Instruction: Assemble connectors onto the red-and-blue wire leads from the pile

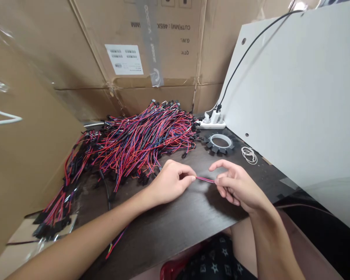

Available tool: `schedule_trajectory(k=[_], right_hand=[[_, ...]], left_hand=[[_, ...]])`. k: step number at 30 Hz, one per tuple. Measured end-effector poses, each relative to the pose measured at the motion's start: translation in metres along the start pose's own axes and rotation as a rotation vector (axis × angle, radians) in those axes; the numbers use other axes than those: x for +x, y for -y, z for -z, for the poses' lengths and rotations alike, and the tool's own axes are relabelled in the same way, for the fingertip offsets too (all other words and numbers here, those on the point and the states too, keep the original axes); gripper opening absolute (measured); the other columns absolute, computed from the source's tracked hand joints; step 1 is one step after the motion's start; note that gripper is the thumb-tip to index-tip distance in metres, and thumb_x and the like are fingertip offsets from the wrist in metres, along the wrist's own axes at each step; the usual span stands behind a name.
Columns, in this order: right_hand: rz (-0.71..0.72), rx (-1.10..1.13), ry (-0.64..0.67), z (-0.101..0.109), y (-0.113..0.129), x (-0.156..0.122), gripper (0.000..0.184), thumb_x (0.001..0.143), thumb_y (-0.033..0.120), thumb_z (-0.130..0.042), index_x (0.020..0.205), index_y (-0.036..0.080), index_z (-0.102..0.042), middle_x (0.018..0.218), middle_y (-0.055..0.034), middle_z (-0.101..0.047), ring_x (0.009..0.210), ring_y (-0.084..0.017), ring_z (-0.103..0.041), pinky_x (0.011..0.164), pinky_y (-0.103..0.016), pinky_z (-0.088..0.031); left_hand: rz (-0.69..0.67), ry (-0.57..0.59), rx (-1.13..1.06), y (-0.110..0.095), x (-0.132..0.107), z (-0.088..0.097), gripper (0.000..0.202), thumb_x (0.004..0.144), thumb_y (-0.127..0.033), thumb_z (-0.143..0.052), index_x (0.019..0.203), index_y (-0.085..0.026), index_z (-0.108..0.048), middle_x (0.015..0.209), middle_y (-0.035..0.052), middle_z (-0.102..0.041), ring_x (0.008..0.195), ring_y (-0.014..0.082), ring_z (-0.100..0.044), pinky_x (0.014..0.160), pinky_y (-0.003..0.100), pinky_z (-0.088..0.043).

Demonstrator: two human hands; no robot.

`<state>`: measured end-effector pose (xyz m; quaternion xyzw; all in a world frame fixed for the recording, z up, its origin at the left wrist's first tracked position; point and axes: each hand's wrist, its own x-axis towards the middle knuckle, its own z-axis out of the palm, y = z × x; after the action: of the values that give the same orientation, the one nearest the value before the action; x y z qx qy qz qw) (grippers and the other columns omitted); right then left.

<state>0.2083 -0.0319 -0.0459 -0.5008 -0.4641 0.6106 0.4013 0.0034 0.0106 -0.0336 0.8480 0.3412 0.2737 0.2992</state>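
both hands on one thin red-and-purple wire bundle [205, 179], short run pulled roughly straight between them, just above the dark tabletop [192, 221]. left hand [173, 181]: thumb and index pinching the bundle. right hand [236, 184]: thumb against a curled finger, pinching the other end of that run, index lifted clear.

big heap of cables [146, 140] behind the left hand, red/purple/blue with black connectors. past the right hand: white ring [211, 142] edged with black tabs, small coil of white cord [249, 155], white power strip [212, 125] with plugs in.

readable stuff: carton [175, 95] at the back is printed upside down, "qty:", "g.w:", and a line with "(mm): 465x" ending "mm", partly under grey tape [151, 42]. tape lettering not legible to me. white label [124, 59] has barcodes, text too small.
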Motion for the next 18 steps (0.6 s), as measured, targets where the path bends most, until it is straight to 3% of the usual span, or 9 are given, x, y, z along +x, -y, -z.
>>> schedule_trajectory(k=[3,5,8,13,16,18], right_hand=[[-0.003,0.307,0.121,0.003,-0.003,0.002,0.029,0.070,0.016,-0.058,0.097,0.021,-0.049,0.039,0.0126,-0.043,0.026,-0.003,-0.015,0.020,-0.009,-0.022],[-0.024,0.495,0.206,0.004,-0.004,0.002,0.032,0.071,0.016,-0.058,0.101,0.022,-0.049,0.041,0.0146,-0.037,0.030,-0.002,-0.006,0.020,-0.008,-0.021],[-0.045,0.661,0.236,-0.002,-0.001,-0.002,0.032,0.076,0.017,-0.052,0.107,0.020,-0.053,0.049,0.0143,-0.027,0.035,-0.002,0.003,0.019,-0.005,-0.012],[0.024,0.638,0.092,-0.019,0.007,-0.010,0.032,0.085,0.017,-0.039,0.109,0.011,-0.059,0.057,0.0118,-0.012,0.040,-0.003,0.007,0.025,-0.006,0.008],[0.001,0.687,0.098,-0.021,0.007,-0.010,0.030,0.086,0.016,-0.041,0.109,0.013,-0.059,0.057,0.0116,-0.017,0.038,-0.003,0.004,0.024,-0.006,0.006],[0.005,0.739,0.116,-0.019,0.005,-0.008,0.025,0.083,0.017,-0.048,0.106,0.016,-0.058,0.055,0.0117,-0.022,0.036,-0.002,-0.001,0.022,-0.005,-0.002]], left_hand=[[-0.240,-0.131,0.064,-0.001,-0.003,0.000,0.016,0.084,-0.013,-0.055,0.079,-0.011,-0.071,0.067,0.0043,-0.068,0.058,0.0108,-0.058,0.057,0.021,-0.041],[-0.325,-0.168,0.114,-0.003,-0.005,0.001,0.017,0.086,-0.014,-0.054,0.082,-0.011,-0.070,0.066,0.0048,-0.067,0.056,0.0105,-0.057,0.055,0.021,-0.041],[-0.361,-0.199,0.187,-0.005,-0.006,0.005,0.018,0.088,-0.015,-0.052,0.083,-0.011,-0.070,0.061,0.0033,-0.064,0.051,0.0097,-0.052,0.053,0.021,-0.039],[-0.386,-0.260,0.224,-0.008,-0.006,0.011,0.018,0.088,-0.016,-0.053,0.081,-0.011,-0.069,0.059,0.0018,-0.062,0.050,0.0091,-0.051,0.054,0.021,-0.039],[-0.365,-0.259,0.189,-0.007,-0.005,0.012,0.017,0.087,-0.014,-0.055,0.081,-0.009,-0.069,0.060,0.0026,-0.062,0.052,0.0090,-0.052,0.054,0.021,-0.040],[-0.333,-0.236,0.139,-0.006,-0.003,0.012,0.017,0.086,-0.014,-0.055,0.080,-0.009,-0.070,0.062,0.0035,-0.063,0.053,0.0093,-0.053,0.055,0.021,-0.040]])
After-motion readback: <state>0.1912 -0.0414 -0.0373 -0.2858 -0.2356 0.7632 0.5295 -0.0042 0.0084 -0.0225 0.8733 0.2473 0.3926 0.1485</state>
